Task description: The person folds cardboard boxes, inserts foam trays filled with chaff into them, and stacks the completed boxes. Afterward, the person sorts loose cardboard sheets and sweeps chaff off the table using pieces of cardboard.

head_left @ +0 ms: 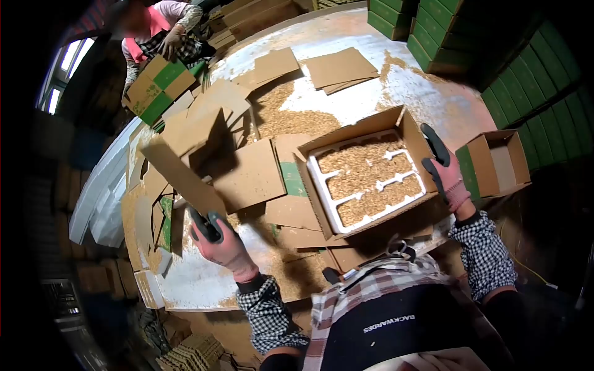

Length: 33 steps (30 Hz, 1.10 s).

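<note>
My left hand (223, 246), in a pink glove with dark coated fingers, is closed around the lower end of a long brown cardboard strip (182, 173). The strip slants up and left over loose cardboard. My right hand (448, 176), gloved alike, is at the right side wall of an open cardboard box (320, 204). Its fingers are stretched out, with the thumb apart near the box's rim. Inside the box lies a white foam tray (328, 196) with several compartments, filled with golden-brown husk-like flakes (365, 179).
Flat cardboard pieces (247, 176) and scattered flakes (303, 117) cover parts of the white table (204, 284). A smaller open box (492, 164) stands at right, before stacked green boxes (532, 80). Across the table, a co-worker (176, 25) handles a green-and-brown carton (158, 89).
</note>
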Available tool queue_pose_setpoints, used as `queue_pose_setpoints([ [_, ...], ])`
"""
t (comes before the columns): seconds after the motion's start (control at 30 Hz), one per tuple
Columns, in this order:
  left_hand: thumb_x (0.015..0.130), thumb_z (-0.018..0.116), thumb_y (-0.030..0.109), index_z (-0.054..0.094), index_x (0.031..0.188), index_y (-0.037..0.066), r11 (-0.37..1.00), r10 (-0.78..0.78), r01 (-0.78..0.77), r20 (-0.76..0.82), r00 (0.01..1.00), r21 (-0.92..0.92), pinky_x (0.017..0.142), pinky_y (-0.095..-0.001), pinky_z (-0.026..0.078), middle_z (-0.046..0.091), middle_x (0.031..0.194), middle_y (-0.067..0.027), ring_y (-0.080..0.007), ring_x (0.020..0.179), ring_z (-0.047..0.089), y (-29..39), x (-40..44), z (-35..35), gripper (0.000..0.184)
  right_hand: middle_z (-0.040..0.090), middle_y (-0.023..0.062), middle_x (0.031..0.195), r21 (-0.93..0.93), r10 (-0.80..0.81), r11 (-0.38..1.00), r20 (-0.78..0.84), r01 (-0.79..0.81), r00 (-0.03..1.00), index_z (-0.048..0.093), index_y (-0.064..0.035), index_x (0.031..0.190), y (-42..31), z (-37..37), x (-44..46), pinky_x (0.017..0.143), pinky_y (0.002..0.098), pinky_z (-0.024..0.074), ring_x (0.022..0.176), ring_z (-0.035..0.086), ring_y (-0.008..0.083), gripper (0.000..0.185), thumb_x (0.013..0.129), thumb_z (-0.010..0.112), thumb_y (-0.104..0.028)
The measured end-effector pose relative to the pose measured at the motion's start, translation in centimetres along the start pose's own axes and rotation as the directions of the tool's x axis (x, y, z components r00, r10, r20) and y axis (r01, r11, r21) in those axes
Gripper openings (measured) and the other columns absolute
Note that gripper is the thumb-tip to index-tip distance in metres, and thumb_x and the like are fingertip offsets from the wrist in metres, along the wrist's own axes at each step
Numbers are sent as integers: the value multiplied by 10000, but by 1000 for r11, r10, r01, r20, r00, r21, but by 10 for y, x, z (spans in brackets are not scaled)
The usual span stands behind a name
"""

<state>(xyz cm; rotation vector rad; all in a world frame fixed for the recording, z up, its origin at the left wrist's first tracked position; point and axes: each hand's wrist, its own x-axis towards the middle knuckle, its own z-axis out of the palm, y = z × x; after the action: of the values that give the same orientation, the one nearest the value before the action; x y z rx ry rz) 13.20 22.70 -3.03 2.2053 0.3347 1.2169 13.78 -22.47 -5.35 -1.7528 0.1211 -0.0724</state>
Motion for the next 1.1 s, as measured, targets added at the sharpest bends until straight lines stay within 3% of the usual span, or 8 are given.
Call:
queue_pose_setpoints([
  [0.17, 726, 660, 102, 664, 997, 130, 617, 728, -724, 575, 374, -309, 649, -355, 517, 623, 951, -98, -211, 748, 621, 169, -1, 13, 272, 532, 102, 1356, 5, -46, 999, -23, 46, 999, 454, -17, 1376, 16, 2, -1, 1012, 297, 398, 1197, 523, 177, 549, 845, 592, -48],
  [0.43, 775, 620, 275, 675, 801, 123, 646, 280, -600, 877, -390, -473, 617, -418, 524, 634, 775, -111, -318, 749, 640, 174, -49, 69, 163, 583, 147, 1264, 137, 29, 990, -58, -21, 998, 475, -12, 1340, 42, -2, -4, 984, 330, 430, 1145, 563, 233, 521, 850, 641, -74],
  [0.73, 754, 716, 216, 649, 1156, 124, 878, 107, -375, 885, -452, -298, 1008, -406, 423, 626, 1178, -111, -301, 1132, 562, 146, -68, 95, 417, 628, 50, 1122, 334, 22, 943, -34, -9, 999, 526, -44, 1300, 42, 6, -1, 743, 249, 490, 851, 580, 110, 461, 851, 627, -64],
  [0.87, 732, 758, 226, 490, 1357, 155, 769, 457, -543, 884, 97, -338, 1070, -485, 342, 374, 1452, -163, -409, 1319, 361, 191, -61, 65, 684, 646, 31, 1004, 383, 54, 923, -37, -36, 998, 527, -76, 1304, 26, 1, -1, 576, 227, 471, 688, 550, 76, 448, 861, 594, -70],
  [0.97, 775, 705, 206, 532, 1332, 186, 804, 273, -474, 930, -245, -361, 1094, -530, 303, 394, 1460, -128, -384, 1360, 326, 162, -89, 91, 583, 648, 25, 1001, 339, 117, 933, 30, -120, 993, 525, -98, 1323, 23, -2, -3, 582, 233, 479, 682, 560, 88, 435, 894, 590, -110],
  [1.03, 803, 537, -32, 603, 1232, 49, 900, 309, 313, 951, 29, -302, 944, -295, 470, 645, 1169, -126, -226, 1082, 604, 175, -55, 77, 441, 655, 34, 1033, 363, 125, 923, 26, -126, 992, 527, -96, 1325, 39, -9, 4, 619, 241, 498, 709, 594, 99, 422, 911, 589, -148],
  [1.07, 812, 456, -60, 599, 1241, 55, 857, 507, -126, 769, 390, -500, 887, -297, 506, 641, 1159, -109, -215, 1050, 610, 149, -42, 80, 467, 638, 89, 1121, 506, 57, 861, 2, -50, 998, 535, -55, 1306, 43, -13, 5, 789, 279, 477, 901, 596, 147, 416, 922, 580, -210],
  [1.1, 860, 428, -25, 566, 1272, 59, 882, 255, 222, 817, 518, -416, 879, -304, 513, 618, 1189, -117, -220, 1061, 603, 139, -34, 66, 442, 620, 143, 1210, 636, -12, 772, -23, 24, 1000, 542, -15, 1286, 46, -17, 6, 958, 316, 456, 1092, 599, 195, 438, 932, 570, -271],
])
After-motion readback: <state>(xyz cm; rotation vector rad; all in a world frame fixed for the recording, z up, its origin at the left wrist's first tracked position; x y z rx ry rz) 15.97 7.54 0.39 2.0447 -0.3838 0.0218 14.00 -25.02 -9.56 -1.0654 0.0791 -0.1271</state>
